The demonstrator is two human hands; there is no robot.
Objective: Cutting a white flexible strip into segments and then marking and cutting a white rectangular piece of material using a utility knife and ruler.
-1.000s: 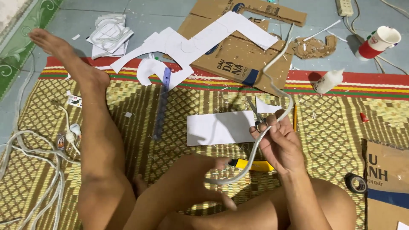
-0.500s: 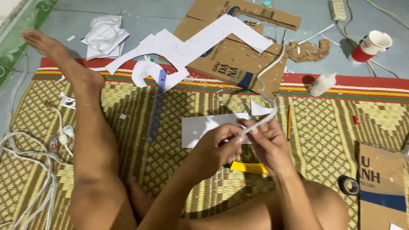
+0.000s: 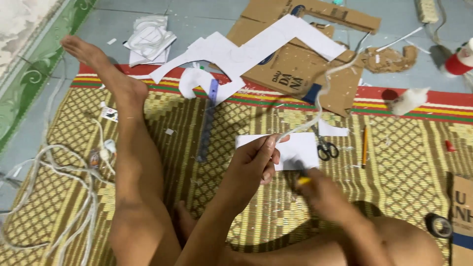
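Cord [image 3: 325,91] end behind blurred R hand [image 3: 315,189]

Soft, even daylight fills the scene, bright enough to show the woven mat's [image 3: 404,162] pattern without harsh glare. Shadows are faint and diffuse, darkest under the bent leg at the lower right. The white paper cutouts [image 3: 256,54] near the top look slightly washed out. The right hand [image 3: 320,189] is smeared by motion blur, while the left hand [image 3: 251,165] stays fairly sharp. The white bottle [image 3: 409,100] and red cup [image 3: 460,60] at the right edge also look blurred.
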